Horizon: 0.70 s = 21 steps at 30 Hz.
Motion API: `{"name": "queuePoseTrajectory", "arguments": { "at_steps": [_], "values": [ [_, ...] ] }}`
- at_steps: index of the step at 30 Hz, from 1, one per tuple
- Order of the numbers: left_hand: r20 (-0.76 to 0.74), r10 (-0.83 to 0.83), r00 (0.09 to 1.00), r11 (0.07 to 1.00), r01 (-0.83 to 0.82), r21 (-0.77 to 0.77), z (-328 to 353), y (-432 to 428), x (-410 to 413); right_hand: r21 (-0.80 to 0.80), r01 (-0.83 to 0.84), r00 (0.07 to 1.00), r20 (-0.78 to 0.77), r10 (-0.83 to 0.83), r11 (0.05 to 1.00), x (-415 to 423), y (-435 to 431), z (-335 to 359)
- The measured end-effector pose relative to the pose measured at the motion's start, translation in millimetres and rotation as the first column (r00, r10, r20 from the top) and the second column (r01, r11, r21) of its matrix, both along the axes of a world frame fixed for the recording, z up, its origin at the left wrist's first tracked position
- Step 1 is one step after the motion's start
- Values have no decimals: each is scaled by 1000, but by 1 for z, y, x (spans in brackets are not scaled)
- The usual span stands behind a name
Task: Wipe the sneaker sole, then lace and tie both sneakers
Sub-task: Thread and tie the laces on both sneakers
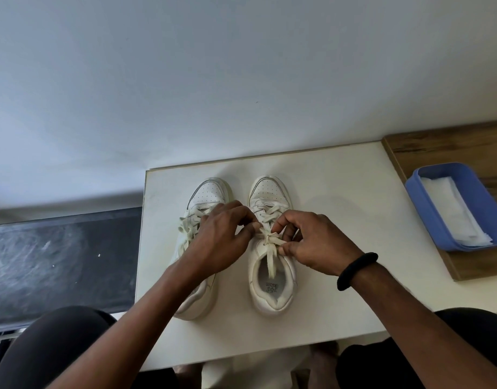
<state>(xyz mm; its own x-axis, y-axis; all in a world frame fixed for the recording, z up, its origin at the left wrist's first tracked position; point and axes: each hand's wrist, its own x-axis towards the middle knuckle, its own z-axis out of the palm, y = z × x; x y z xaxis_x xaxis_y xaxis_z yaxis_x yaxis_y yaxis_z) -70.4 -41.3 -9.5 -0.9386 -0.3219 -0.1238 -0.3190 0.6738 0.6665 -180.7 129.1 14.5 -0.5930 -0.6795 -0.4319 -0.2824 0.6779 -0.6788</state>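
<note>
Two white sneakers stand side by side on a white table [339,209], toes pointing away from me. The left sneaker [205,197] has its laces in a bow, partly hidden under my left forearm. On the right sneaker [269,192] both hands work the cream lace [271,256] at the top eyelets. My left hand [222,237] pinches a lace strand on the left of the knot. My right hand [311,242] pinches a strand on the right side. One lace end hangs down into the shoe opening.
A blue plastic tray [426,209] holding white wipes [454,211] sits on a wooden board [443,147] at the right. A dark surface lies left of the table. My knees are below the table's near edge, and a black band circles my right wrist.
</note>
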Motion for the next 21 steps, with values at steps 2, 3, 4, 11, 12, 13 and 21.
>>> {"name": "queuePoseTrajectory", "arguments": {
  "at_steps": [2,3,4,11,12,13,21],
  "values": [
    [21,33,999,998,-32,-49,1,1,0,14,-15,1000,-1,15,1000,-1,2,0],
    [30,51,998,995,-49,-82,2,1,0,25,-23,1000,-10,23,999,-1,3,0],
    [31,72,997,991,-68,-114,2,2,0,35,-29,999,-21,30,999,-1,3,0],
    [-45,121,992,957,-128,-261,5,0,2,58,-34,997,-64,37,998,-3,5,-2],
    [-55,108,993,961,-118,-251,5,0,2,54,-19,997,-73,23,998,-2,4,-3],
    [-61,98,993,967,-110,-229,5,0,1,42,5,995,-101,0,999,-1,3,-3],
    [-26,89,996,978,-92,-185,7,0,0,88,30,935,-356,3,996,45,-14,-9]
  ]
}}
